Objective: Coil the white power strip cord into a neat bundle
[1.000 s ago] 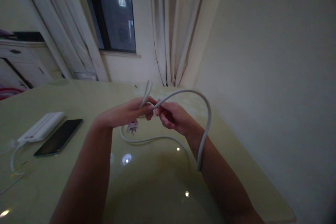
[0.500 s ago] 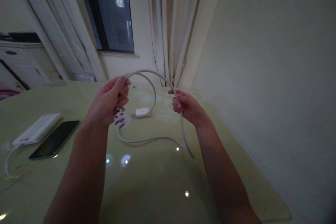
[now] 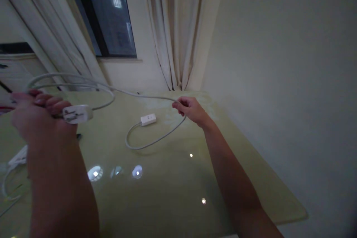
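Note:
My left hand (image 3: pixel 41 113), raised at the far left, is closed around loops of a white power cable (image 3: pixel 150 96). Beside its fingers is a white plug (image 3: pixel 78 114) with metal prongs. Stretched across the table, the cable runs to my right hand (image 3: pixel 191 109), whose thumb and fingers pinch it. From there it curves down and back to a small white socket block (image 3: pixel 148 119) lying on the table.
A white power strip (image 3: pixel 19 156) with its own cord lies at the left, partly behind my left forearm. A dark phone edge (image 3: pixel 79 136) shows beside that arm. The glossy greenish table (image 3: pixel 167 182) meets a wall on the right; curtains (image 3: pixel 177 26) hang behind.
My left hand has moved far left and nearer, carrying the plug and the cable loops. The cable between my hands is drawn out longer. My right hand stays near its place, holding the cable.

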Demonstrator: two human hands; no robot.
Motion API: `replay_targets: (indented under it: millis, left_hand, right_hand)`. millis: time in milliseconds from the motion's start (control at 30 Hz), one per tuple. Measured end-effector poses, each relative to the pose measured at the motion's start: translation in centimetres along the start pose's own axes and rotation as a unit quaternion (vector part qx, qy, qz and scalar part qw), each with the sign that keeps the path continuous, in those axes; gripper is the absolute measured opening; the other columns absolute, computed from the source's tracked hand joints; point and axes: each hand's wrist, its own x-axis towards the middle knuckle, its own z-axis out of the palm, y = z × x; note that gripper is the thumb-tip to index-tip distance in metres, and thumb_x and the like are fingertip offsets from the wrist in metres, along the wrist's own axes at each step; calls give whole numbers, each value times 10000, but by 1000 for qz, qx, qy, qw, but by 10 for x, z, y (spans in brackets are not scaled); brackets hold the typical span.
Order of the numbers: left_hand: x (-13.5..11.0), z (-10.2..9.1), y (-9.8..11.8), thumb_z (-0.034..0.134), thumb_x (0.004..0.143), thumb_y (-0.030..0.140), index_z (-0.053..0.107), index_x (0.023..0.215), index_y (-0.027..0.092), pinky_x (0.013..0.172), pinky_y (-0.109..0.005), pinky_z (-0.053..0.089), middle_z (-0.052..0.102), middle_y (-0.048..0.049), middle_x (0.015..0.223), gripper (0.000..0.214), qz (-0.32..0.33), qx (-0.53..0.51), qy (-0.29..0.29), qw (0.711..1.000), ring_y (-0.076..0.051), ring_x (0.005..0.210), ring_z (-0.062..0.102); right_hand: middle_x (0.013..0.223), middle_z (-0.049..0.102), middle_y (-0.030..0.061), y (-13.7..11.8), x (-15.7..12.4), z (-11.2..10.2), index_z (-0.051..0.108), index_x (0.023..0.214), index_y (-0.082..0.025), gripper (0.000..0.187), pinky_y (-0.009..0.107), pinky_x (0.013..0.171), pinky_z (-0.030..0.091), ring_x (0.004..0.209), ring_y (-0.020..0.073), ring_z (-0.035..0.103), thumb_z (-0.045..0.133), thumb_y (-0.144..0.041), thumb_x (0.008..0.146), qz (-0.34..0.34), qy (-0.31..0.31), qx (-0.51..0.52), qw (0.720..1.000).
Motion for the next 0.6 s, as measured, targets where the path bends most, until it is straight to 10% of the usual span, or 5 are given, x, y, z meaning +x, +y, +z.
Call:
replay_targets:
  millis: [167, 433, 600]
  left_hand:
    - [-28, 29, -9, 686, 885, 403, 601, 885, 203, 384, -170, 167, 293, 76, 576, 217, -69, -41, -232, 970, -72, 470, 190]
    - [-60, 72, -35, 560, 937, 463, 623, 810, 190, 565, -255, 465, 656, -32, 744, 307, 96, 209, -388, 893, -158, 651, 583]
    - [-70, 76, -37, 575, 932, 526, 619, 790, 208, 476, -232, 402, 586, 3, 647, 351, 2, 154, -498, 853, -129, 544, 524]
  right_hand:
    - [539, 549, -27, -2, 2, 17, 664, 698, -165, 348, 230, 518, 300, 474, 79, 442, 606, -396, 953, 16, 103, -132, 986]
    - [608, 538, -25, -60, -29, 56, 640, 669, -176, 315, 269, 605, 267, 585, 97, 430, 686, -332, 939, -116, -126, -235, 957]
    - [740, 572, -7, -66, -29, 52, 600, 826, -212, 368, 248, 601, 332, 693, 132, 477, 828, -497, 784, -94, 33, -86, 991]
